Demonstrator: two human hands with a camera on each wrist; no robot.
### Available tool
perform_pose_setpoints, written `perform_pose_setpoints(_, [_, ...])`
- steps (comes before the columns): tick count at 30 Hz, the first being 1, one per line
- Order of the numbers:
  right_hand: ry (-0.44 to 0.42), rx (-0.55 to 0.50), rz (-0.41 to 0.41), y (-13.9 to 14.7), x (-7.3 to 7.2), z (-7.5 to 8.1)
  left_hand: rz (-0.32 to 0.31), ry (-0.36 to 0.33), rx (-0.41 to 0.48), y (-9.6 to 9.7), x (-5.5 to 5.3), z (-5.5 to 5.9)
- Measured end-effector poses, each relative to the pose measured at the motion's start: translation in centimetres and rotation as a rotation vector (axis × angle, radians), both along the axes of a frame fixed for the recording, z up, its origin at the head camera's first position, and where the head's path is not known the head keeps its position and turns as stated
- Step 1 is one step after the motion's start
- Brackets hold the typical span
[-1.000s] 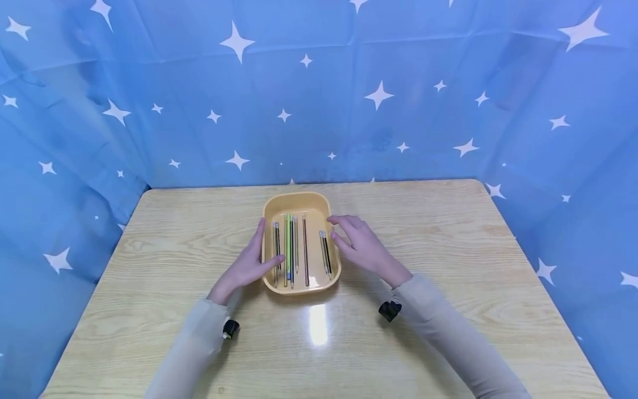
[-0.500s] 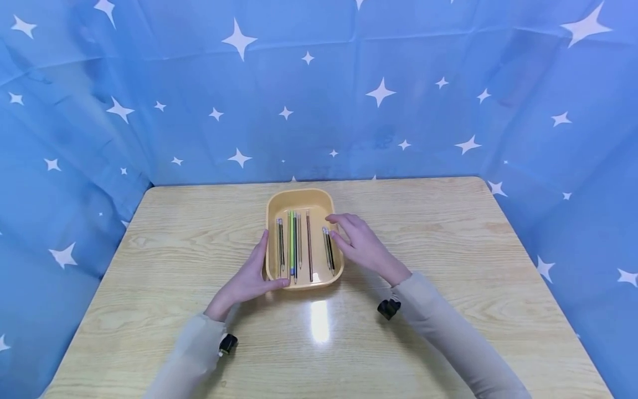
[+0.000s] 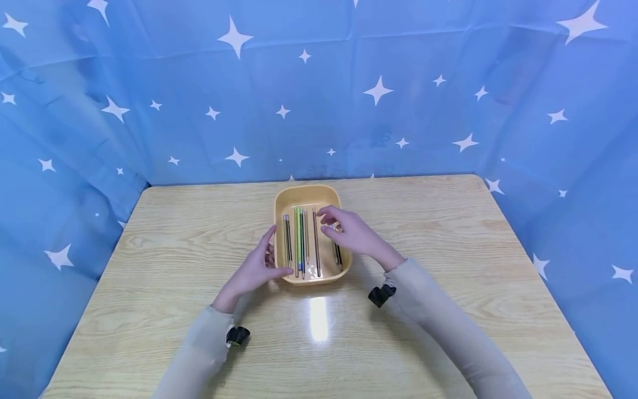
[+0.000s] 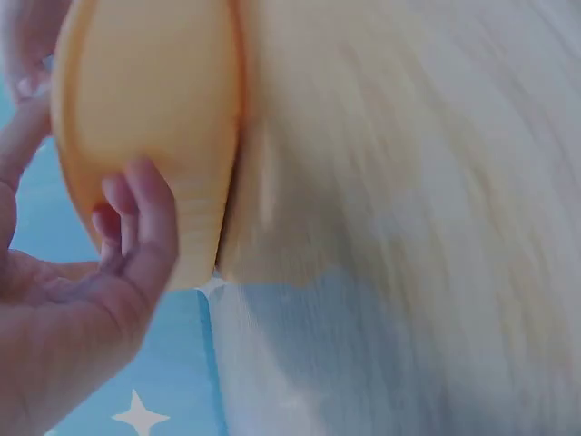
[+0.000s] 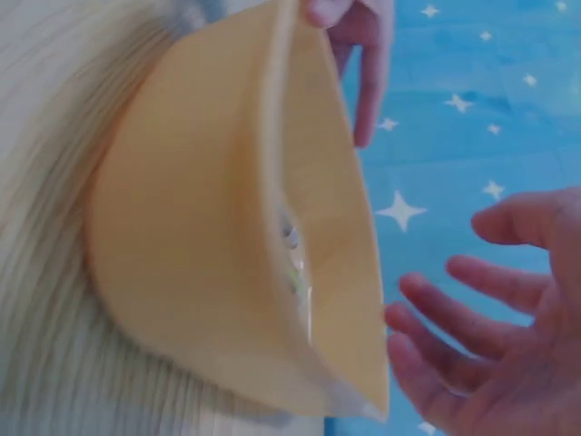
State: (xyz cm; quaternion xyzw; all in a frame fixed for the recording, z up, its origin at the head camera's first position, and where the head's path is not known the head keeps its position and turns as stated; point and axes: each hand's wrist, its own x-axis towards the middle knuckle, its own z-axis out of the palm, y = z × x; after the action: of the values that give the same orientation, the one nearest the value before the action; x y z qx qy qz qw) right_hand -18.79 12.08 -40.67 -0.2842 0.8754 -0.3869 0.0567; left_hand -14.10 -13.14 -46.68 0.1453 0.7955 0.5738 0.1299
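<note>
Left hand (image 3: pixel 254 271) grips the tray (image 3: pixel 307 190) at its near-left corner, pencils (image 3: pixel 299 235) lying inside. Right hand (image 3: pixel 354 231) hovers over it, half-open, holding nothing. Kinda looks like the steady-and-reach stage; next probably needs a light pinch.

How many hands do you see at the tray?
2. The left hand is at the tray's left side; the right hand is over its right side. No other hand shows in any view.
</note>
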Motion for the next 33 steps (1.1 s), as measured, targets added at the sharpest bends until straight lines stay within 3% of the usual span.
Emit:
perform_pose_setpoints(4, [-0.146,-0.017,0.018,-0.5,-0.7,0.5,-0.008,-0.211,0.214,-0.2,0.0,0.1])
perform_pose_setpoints(8, [-0.229,0.004,0.001,-1.1,-1.5,0.9,-0.006,-0.317,0.33,-0.2,-0.1,-0.2])
perform_pose_setpoints(14, [-0.36,0.0,-0.067,-2.2,-3.4,0.7,-0.005,-0.333,0.395,-0.3,-0.1,-0.4])
perform_pose_setpoints(20, [-0.473,-0.031,-0.224,-3.1,-5.3,-0.2,0.049,-0.286,0.355,-0.6,-0.7,-0.4])
perform_pose_setpoints(24, [-0.651,-0.164,-0.296,-3.7,-6.2,-1.3,0.062,-0.301,0.347,-0.7,-1.1,0.0])
perform_pose_setpoints(27, [-0.729,-0.248,-0.335,-4.2,-6.8,-2.2,0.054,-0.306,0.373,-0.4,-1.1,0.6])
perform_pose_setpoints(29, [-0.721,-0.254,-0.369,-4.4,-6.8,-2.6,0.051,-0.303,0.39,-0.2,-0.9,1.1])
perform_pose_setpoints(33, [-0.615,-0.171,-0.404,-4.5,-6.7,-3.0,0.068,-0.296,0.392,0.0,-0.9,1.2])
